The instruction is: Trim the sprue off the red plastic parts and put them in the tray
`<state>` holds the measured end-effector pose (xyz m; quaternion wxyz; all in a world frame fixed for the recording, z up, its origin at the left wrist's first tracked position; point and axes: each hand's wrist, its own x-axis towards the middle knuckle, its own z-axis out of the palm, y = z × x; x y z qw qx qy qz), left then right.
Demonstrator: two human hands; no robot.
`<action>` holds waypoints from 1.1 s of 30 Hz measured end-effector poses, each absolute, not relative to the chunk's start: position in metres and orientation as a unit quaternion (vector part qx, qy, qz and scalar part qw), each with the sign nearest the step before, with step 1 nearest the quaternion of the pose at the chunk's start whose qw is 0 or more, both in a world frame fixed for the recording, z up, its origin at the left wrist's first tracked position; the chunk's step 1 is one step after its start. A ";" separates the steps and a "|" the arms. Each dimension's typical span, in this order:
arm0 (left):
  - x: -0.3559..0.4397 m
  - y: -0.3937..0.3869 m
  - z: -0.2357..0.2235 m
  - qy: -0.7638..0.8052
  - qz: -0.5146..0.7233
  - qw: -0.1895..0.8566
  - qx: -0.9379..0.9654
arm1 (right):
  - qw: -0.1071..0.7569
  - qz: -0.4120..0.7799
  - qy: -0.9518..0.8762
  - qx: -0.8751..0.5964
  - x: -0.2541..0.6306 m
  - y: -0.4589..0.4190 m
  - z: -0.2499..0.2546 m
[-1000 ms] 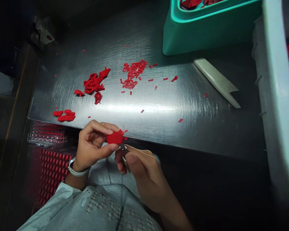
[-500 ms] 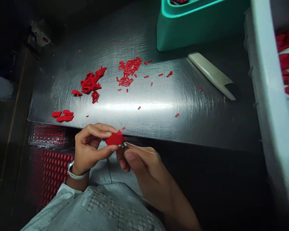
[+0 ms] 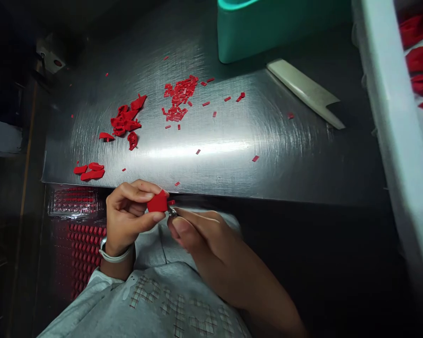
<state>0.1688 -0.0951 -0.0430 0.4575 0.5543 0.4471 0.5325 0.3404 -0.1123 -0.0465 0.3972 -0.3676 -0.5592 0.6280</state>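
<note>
My left hand [image 3: 129, 211] pinches a small red moulded piece [image 3: 157, 203] between thumb and fingers, just off the table's front edge. My right hand [image 3: 197, 232] is closed round a small tool with a shiny metal tip [image 3: 172, 212]; its handle is hidden in the fingers, so I cannot name its kind. That tip meets or nearly meets the right end of the red piece. A tiny red scrap [image 3: 172, 202] sticks out there. On the table beyond lie a heap of curled red pieces [image 3: 127, 119] and a pile of small red chips [image 3: 183, 91].
Several red pieces [image 3: 91, 172] lie by the left front of the metal table [image 3: 144, 162]. A green bin [image 3: 268, 35], a notched pale strip [image 3: 303, 91] and a white-walled container [image 3: 377, 84] stand to the right. Below left are a clear tray [image 3: 74, 203] and rows of red pieces [image 3: 88, 253].
The whole view has shifted slightly. The red piece has turned a little in my left hand, and the scrap at its right end stands out more. Both hands keep their grip.
</note>
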 end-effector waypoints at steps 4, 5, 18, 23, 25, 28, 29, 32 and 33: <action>0.168 -0.095 -0.044 0.428 0.540 0.476 0.546 | 0.415 0.623 -0.552 -0.367 0.338 -0.112 -0.047; 0.168 -0.095 -0.043 0.423 0.540 0.483 0.544 | 0.420 0.628 -0.546 -0.361 0.336 -0.112 -0.047; 0.133 -0.081 -0.044 0.560 0.455 0.203 0.661 | 0.386 0.825 -0.286 -0.298 0.331 -0.105 -0.076; 0.074 -0.074 -0.042 0.660 0.227 0.034 0.716 | 0.372 0.825 -0.281 -0.318 0.335 -0.109 -0.083; 0.061 -0.073 -0.039 0.674 0.169 0.016 0.719 | 0.364 0.828 -0.284 -0.317 0.334 -0.112 -0.086; 0.058 -0.070 -0.033 0.689 0.136 -0.001 0.712 | 0.364 0.826 -0.289 -0.319 0.333 -0.113 -0.089; 0.062 -0.067 -0.031 0.689 0.140 -0.008 0.711 | 0.364 0.824 -0.290 -0.322 0.334 -0.113 -0.088; 0.082 -0.051 -0.028 0.660 0.194 -0.005 0.726 | 0.356 0.820 -0.295 -0.337 0.335 -0.111 -0.085; 0.091 -0.043 -0.028 0.644 0.211 0.006 0.735 | 0.350 0.819 -0.300 -0.341 0.335 -0.111 -0.084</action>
